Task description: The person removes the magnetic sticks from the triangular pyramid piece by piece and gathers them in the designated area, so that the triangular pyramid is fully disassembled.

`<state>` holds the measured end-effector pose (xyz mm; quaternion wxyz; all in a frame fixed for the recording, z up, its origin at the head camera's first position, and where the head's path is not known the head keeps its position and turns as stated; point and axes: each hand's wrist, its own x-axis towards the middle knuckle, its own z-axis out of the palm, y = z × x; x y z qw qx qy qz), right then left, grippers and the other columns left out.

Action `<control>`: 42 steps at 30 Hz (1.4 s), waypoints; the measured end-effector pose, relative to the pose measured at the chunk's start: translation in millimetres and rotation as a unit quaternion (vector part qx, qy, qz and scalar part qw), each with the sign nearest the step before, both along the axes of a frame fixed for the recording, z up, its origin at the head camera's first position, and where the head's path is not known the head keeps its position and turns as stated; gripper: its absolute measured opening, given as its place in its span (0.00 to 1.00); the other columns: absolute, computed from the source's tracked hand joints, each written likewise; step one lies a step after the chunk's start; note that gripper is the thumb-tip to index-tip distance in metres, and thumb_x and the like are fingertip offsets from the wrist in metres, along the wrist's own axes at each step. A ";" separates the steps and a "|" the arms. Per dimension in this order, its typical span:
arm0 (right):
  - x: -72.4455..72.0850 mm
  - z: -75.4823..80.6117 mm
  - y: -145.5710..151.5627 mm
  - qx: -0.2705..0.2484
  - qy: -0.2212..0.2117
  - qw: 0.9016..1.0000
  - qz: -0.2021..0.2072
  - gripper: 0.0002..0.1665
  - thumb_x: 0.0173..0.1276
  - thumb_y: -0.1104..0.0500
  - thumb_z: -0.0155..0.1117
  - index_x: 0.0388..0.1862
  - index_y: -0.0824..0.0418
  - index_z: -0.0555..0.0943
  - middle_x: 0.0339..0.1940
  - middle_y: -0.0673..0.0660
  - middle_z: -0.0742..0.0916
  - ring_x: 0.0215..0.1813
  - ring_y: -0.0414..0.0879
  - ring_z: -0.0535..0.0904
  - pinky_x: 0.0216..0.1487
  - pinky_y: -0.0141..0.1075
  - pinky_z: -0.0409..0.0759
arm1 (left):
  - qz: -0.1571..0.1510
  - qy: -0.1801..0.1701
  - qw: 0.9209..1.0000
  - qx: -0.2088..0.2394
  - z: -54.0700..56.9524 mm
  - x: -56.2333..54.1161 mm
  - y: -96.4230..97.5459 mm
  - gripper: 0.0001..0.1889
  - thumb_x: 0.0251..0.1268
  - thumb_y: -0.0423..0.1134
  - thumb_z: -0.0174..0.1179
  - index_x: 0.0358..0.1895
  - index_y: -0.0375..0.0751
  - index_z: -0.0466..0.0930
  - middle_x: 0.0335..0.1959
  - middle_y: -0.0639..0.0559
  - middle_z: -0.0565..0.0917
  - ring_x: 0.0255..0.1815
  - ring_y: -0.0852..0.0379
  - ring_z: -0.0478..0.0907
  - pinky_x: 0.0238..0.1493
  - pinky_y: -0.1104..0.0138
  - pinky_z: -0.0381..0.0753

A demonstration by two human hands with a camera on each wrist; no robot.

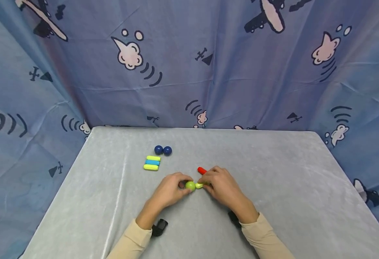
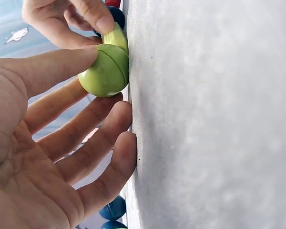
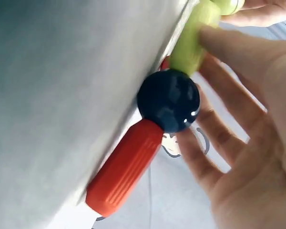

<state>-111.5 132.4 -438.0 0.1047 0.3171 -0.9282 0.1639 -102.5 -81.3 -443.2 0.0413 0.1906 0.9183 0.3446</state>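
Observation:
My left hand (image 1: pixel 170 190) holds a glossy green ball (image 1: pixel 190 185) between thumb and index finger, low over the table; a seam line shows around it in the left wrist view. The right hand (image 1: pixel 223 185) pinches a yellow-green rod (image 3: pixel 193 40), whose one end meets the green ball. At its other end the rod touches a dark blue ball (image 3: pixel 168 100), mostly hidden by my right hand in the head view. A ribbed red rod (image 3: pixel 126 167) extends from that blue ball. Another red piece (image 3: pixel 165 63) shows partly behind it.
On the grey cloth-covered table (image 1: pixel 273 162), two dark blue balls (image 1: pixel 167 151) lie side by side at back left. Just in front are two yellow-green rods (image 1: pixel 151 167) with a blue rod (image 1: pixel 152 163) between them. A patterned blue curtain (image 1: pixel 176 72) hangs behind the table.

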 end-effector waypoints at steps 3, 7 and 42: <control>-0.2 0.7 2.0 0.012 -0.004 1.000 0.003 0.11 0.56 0.59 0.78 0.38 0.47 0.89 0.40 0.44 0.90 0.46 0.45 0.81 0.47 0.43 0.78 | -0.001 0.000 1.000 0.009 -2.0 -0.4 0.9 0.13 0.57 0.40 0.72 0.46 0.47 0.88 0.38 0.56 0.85 0.34 0.61 0.79 0.36 0.72 0.75; -1.7 3.8 7.2 0.004 -0.034 0.999 -0.016 0.13 0.56 0.56 0.78 0.41 0.49 0.89 0.44 0.47 0.89 0.49 0.48 0.82 0.52 0.46 0.78 | -0.001 0.001 1.000 0.005 -2.2 0.3 0.7 0.13 0.57 0.40 0.72 0.46 0.48 0.88 0.38 0.56 0.86 0.34 0.61 0.78 0.36 0.72 0.75; -10.7 1.8 38.5 -0.031 -0.154 0.983 -0.098 0.20 0.57 0.53 0.78 0.49 0.49 0.87 0.48 0.51 0.89 0.44 0.44 0.81 0.48 0.45 0.80 | -0.004 -0.043 0.999 -0.023 4.1 -1.6 -11.3 0.17 0.59 0.39 0.71 0.53 0.46 0.86 0.39 0.55 0.84 0.36 0.60 0.76 0.37 0.69 0.73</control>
